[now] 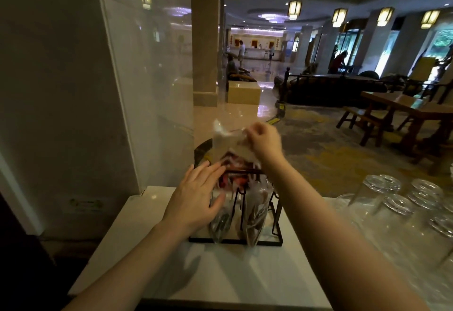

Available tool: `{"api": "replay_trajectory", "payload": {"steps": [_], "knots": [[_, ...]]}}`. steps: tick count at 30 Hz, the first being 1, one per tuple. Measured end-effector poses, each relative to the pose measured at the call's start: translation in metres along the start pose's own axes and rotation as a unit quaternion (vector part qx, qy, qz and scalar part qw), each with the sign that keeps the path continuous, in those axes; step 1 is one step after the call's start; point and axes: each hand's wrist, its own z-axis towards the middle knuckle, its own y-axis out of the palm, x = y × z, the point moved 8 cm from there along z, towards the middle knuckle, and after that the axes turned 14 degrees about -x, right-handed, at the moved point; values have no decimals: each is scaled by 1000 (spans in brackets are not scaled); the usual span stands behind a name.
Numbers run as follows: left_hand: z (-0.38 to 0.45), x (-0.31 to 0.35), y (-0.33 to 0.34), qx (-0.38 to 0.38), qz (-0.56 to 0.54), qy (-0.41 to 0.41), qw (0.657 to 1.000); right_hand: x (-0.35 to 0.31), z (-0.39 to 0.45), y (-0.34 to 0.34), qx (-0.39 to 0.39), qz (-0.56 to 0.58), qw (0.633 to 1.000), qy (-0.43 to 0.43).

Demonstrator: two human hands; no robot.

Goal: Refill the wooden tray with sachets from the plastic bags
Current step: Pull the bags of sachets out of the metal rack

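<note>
White counter (220, 274), pale and glossy, at the edge of a hotel lobby: on it a black wire rack (255, 232) with clear plastic bags (256, 215) hanging in it, and upturned drinking glasses (402, 202) grouped at the right. Right hand (263, 141) raised above the rack, fingers pinched closed on the top of a clear bag of red sachets (232, 156); left hand (196, 198) open, fingers spread flat against that bag's side; wooden tray not visible. Beyond: a glass panel (147, 77) at left, a beige pillar (204, 33), patterned carpet (331, 144), wooden table and benches (402, 117), lantern ceiling lamps (294, 9), distant figures at a reception desk.
</note>
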Motion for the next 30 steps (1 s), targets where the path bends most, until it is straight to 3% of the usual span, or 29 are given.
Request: {"api": "replay_trajectory", "payload": {"steps": [2, 6, 8, 10, 12, 14, 16, 18, 21, 23, 25, 27, 28, 30], "knots": [[0, -2, 0, 3, 1, 2, 1000, -18, -16, -18, 33, 163, 986, -25], [0, -3, 3, -5, -2, -12, 1000, -68, -53, -57, 83, 311, 942, -98], [3, -4, 2, -24, -34, -10, 999, -91, -69, -68, 87, 274, 947, -141], [7, -10, -4, -56, -167, -10, 984, -101, -82, -62, 89, 158, 971, -157], [4, -24, -15, -51, -380, -60, 922, -91, -95, -39, 73, 58, 984, -152], [-6, -27, -27, -26, -554, -73, 829, -68, -103, -16, 52, 17, 990, -129], [-14, -12, -39, -36, -630, -45, 775, -46, -108, 1, 50, -6, 994, -98], [-18, 8, -47, -51, -608, -35, 791, -32, -111, 15, 41, 11, 996, -74], [-19, 17, -52, -17, -501, -46, 864, -28, -115, 43, -75, 117, 988, -61], [-21, 17, -62, 15, -384, -37, 923, -28, -120, 52, -153, 230, 959, -55], [-22, 15, -71, 38, -280, -28, 959, -16, -118, 37, -117, 253, 959, -56], [-21, 11, -73, 41, -226, -24, 973, 0, -112, 7, 17, 32, 997, -62], [-19, 9, -72, 40, -196, -23, 979, 6, -110, -1, 52, -109, 991, -57], [-13, 5, -65, 16, -128, -15, 992, 18, -106, 7, 24, -312, 949, -42]]}}
